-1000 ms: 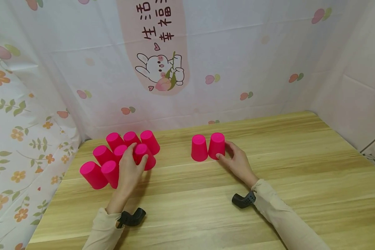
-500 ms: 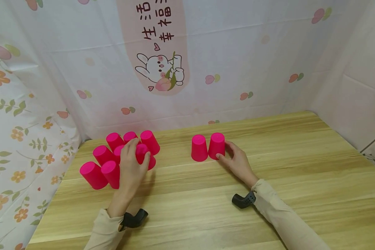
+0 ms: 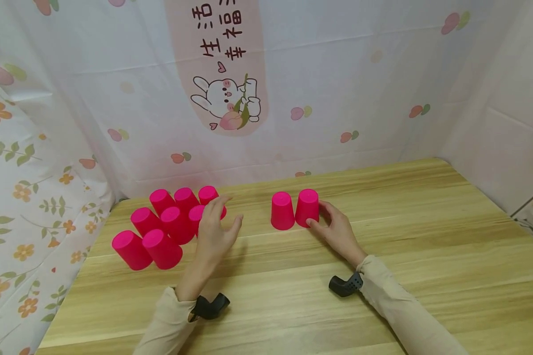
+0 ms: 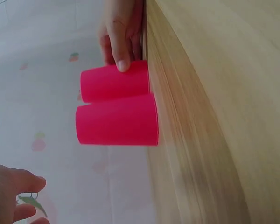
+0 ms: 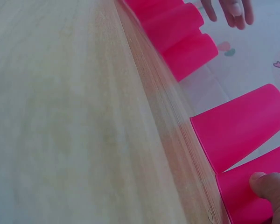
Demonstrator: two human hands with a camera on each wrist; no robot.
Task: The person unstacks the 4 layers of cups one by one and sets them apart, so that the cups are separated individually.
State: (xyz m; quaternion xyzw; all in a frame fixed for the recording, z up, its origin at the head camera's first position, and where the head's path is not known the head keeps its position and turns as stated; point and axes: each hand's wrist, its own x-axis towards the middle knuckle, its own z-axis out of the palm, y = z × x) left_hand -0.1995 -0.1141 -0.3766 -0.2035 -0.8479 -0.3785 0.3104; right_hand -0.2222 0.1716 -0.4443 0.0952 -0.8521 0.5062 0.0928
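Note:
Two pink cups stand upside down side by side near the middle of the table: the left cup point(image 3: 283, 212) and the right cup point(image 3: 307, 209). My right hand point(image 3: 339, 235) grips the right cup low on its side, thumb in front and fingers behind. In the right wrist view that thumb point(image 5: 270, 184) presses the cup wall. My left hand point(image 3: 215, 235) holds nothing; its fingers are spread in the air and overlap the right end of a group of several upside-down pink cups point(image 3: 162, 250). Part of the nearest cup point(image 3: 196, 214) is hidden behind it.
The wood-grain table point(image 3: 284, 296) bears all the cups. Behind it hangs a white printed cloth point(image 3: 320, 74) with a rabbit picture, and a floral cloth point(image 3: 22, 197) borders the left side. Each wrist carries a black camera mount point(image 3: 210, 306).
My left hand has let go of the cup at the group's right end and moved right, its fingers opening. My right hand keeps its grip on its cup.

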